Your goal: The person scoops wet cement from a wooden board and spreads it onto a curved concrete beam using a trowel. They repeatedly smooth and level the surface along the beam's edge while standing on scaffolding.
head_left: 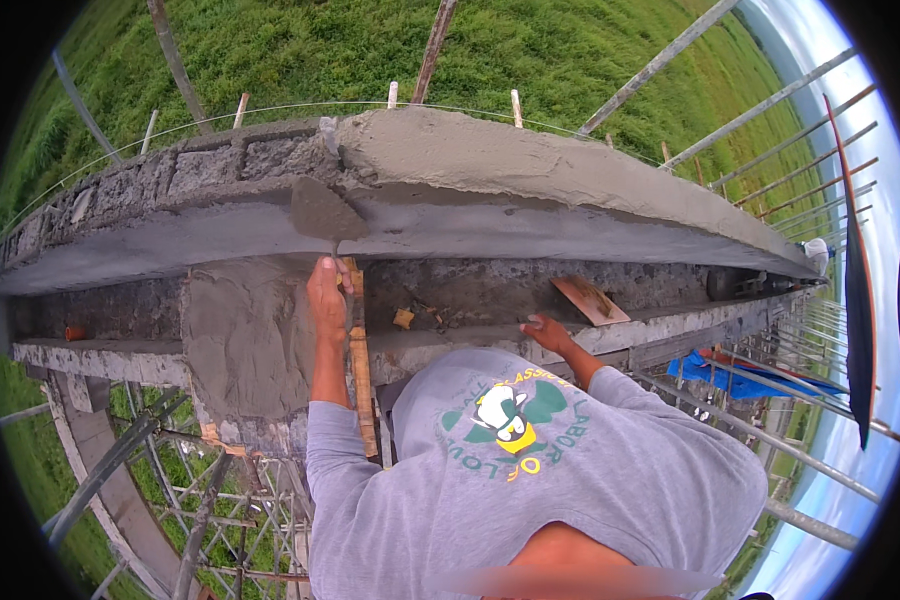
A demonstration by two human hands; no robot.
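My left hand [327, 300] is closed round the handle of a trowel. Its pointed blade [325, 210], coated in grey mortar, lies against the inner face of the curved concrete wall [450, 232], just below the top edge. Directly beside this hand runs an upright wooden strip [360, 370], along the edge of a board heaped with wet mortar [245, 335]. My right hand [547, 335] rests by the near ledge of the trough, holding nothing, its fingers partly stretched out. Close to it a wooden float [590, 300] leans in the trough, apart from the fingers.
Smooth fresh mortar [490, 150] covers the wall top to the right; rough bare blocks [205, 170] show to the left. A string [270, 107] runs along the outside. Scaffold poles [195, 520] stand below, beside a blue tarp [740, 375]. A small orange piece [74, 332] lies in the trough.
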